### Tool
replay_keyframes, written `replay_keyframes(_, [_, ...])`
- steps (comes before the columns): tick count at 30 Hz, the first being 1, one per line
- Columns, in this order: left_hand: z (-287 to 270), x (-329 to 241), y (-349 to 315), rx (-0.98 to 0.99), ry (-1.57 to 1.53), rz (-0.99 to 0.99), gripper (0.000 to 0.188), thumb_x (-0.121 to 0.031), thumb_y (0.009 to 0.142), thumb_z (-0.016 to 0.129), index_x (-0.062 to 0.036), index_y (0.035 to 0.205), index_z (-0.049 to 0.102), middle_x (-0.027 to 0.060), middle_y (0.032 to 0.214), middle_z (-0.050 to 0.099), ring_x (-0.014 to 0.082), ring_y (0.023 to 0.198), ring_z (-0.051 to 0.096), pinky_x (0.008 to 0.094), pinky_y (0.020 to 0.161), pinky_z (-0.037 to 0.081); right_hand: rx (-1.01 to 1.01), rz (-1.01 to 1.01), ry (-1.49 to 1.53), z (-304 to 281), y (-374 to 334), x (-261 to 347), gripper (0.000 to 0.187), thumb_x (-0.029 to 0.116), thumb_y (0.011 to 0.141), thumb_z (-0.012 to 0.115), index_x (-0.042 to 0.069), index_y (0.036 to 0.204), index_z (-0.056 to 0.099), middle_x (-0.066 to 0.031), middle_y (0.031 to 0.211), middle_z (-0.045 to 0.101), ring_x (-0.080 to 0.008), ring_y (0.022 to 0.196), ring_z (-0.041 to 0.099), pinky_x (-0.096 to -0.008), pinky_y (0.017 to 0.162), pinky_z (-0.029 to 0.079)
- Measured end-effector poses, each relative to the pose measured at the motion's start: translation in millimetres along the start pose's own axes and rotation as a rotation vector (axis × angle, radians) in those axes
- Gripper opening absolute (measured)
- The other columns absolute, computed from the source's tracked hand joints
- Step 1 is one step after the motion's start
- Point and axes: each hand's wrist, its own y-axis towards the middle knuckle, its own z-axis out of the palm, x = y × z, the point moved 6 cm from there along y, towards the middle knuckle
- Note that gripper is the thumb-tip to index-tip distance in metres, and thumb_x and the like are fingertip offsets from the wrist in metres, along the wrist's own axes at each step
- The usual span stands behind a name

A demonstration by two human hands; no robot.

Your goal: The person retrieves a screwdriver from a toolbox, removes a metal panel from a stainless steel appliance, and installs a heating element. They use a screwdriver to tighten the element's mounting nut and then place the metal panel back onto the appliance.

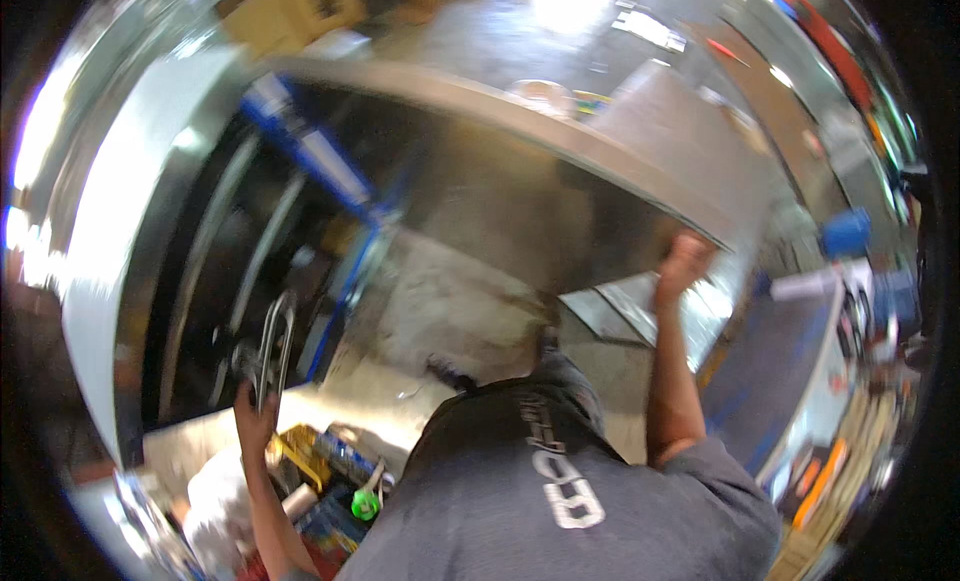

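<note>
Low on the left, my left hand [256, 416] is closed around the lower end of a shiny U-shaped metal tool [277, 341]; blur hides its exact kind. Behind it stands a dark cabinet [215, 271] with blue strips along its edges. A large metal door panel [480, 196] with a pale edge reaches from the cabinet across to the right. My right arm is stretched forward, and my right hand [688, 261] grips the panel's right end, fingers over the edge.
Below my left hand lie a yellow tool [303, 456], a green-and-white round item [366, 503] and a white plastic bag [215, 511]. To the right is a dark-topped bench [765, 351]. Cardboard boxes [295, 16] and a white bucket [541, 96] stand beyond the panel.
</note>
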Motion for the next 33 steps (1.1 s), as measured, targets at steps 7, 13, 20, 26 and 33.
replay_keyframes(7, [142,-140,-101,-0.017,-0.135,0.328,0.057,-0.026,0.074,0.085,0.0017,0.115,0.056,0.0128,0.093,0.056,0.0291,0.084,0.054,0.0399,0.077,0.046,0.643,0.467,0.629,13,-33,14,0.094,0.026,0.089,0.08,0.0,0.157,0.02,-0.0198,0.134,0.053,-0.0302,0.126,0.054,-0.0463,0.111,0.042])
replay_keyframes(13, [295,-284,-144,-0.008,0.337,0.796,0.049,-0.045,0.068,0.088,-0.005,0.088,0.068,0.016,0.088,0.061,0.0391,0.081,0.059,0.0528,0.074,0.047,1.154,0.09,0.445,-35,-74,-37,0.101,0.045,0.077,0.085,0.004,0.153,0.034,-0.023,0.139,0.053,-0.0366,0.136,0.047,-0.0483,0.114,0.039])
replay_keyframes(20, [414,-473,-172,0.322,-0.049,1.121,0.049,-0.044,0.083,0.076,-0.0039,0.109,0.066,0.0114,0.104,0.065,0.0303,0.096,0.064,0.0459,0.082,0.05,1.579,0.517,0.277,-154,-95,-170,0.085,0.031,0.07,0.092,0.008,0.144,0.054,-0.0181,0.132,0.066,-0.0301,0.124,0.062,-0.0418,0.106,0.048])
replay_keyframes(26, [431,-607,-176,0.296,-0.065,1.176,0.064,-0.029,0.078,0.078,-0.0032,0.133,0.06,0.0094,0.109,0.064,0.0258,0.104,0.062,0.0408,0.089,0.046,1.227,0.918,0.42,-190,-24,-273,0.005,0.008,0.088,0.064,0.004,0.088,0.065,-0.0056,0.083,0.073,-0.006,0.063,0.051,-0.0239,0.054,0.038])
replay_keyframes(33, [397,-656,-177,0.013,-0.164,1.357,0.079,-0.03,0.074,0.083,-0.0116,0.143,0.05,0.0091,0.124,0.055,0.0274,0.124,0.052,0.0475,0.114,0.035,0.951,1.226,0.468,-192,45,-393,0.024,0.019,0.1,0.066,0.007,0.119,0.06,-0.0056,0.096,0.07,-0.0109,0.084,0.066,-0.0251,0.06,0.048])
